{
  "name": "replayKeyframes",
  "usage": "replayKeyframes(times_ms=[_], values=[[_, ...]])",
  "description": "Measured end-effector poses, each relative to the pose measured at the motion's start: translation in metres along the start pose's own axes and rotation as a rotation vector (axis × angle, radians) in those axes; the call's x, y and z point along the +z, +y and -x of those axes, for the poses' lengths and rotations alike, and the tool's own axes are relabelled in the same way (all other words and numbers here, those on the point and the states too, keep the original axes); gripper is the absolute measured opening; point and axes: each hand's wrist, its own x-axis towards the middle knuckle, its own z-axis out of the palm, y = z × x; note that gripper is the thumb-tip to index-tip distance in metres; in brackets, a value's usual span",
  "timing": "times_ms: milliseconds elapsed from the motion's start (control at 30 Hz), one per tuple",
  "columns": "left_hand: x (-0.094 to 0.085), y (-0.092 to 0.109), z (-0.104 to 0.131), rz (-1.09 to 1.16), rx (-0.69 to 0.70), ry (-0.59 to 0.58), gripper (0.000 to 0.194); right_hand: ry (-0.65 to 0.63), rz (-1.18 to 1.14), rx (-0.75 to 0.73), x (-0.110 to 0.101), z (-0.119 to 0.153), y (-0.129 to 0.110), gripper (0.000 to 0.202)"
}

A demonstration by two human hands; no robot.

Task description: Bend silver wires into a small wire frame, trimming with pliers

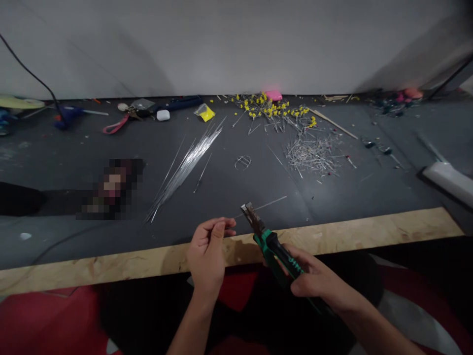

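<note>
My left hand (210, 249) pinches one end of a thin metal wire (272, 202) near the table's front edge. The wire runs to the right, passing by the jaws of the pliers. My right hand (310, 273) is wrapped round the green and black handles of these pliers (271, 244), whose jaws point up and left, beside my left fingertips. Whether the jaws grip the wire I cannot tell. Beyond my hands lie a bundle of straight wires (190, 165), a small bent wire piece (243, 162) and a heap of short wire pieces (314, 153).
Wire pieces with yellow tips (273, 108) are piled at the back, beside a pink lump (274, 94). A yellow packet (205, 113), a white case (163, 115) and a wooden stick (332, 123) lie nearby. The table's wooden edge (369, 224) runs along the front.
</note>
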Motion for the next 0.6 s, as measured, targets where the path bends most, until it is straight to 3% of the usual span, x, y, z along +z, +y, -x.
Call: replayKeyframes(times_ms=[100, 300, 600], values=[[0.001, -0.003, 0.005, -0.063, -0.035, -0.035, 0.017, 0.026, 0.086, -0.006, 0.005, -0.002, 0.0, 0.028], [0.0, -0.008, 0.01, 0.019, -0.006, -0.02, 0.014, 0.066, 0.214, -0.017, 0.015, -0.004, 0.004, 0.023], [0.007, -0.017, 0.014, 0.009, -0.015, -0.046, 0.016, 0.085, 0.213, -0.05, 0.023, -0.006, 0.007, 0.027]])
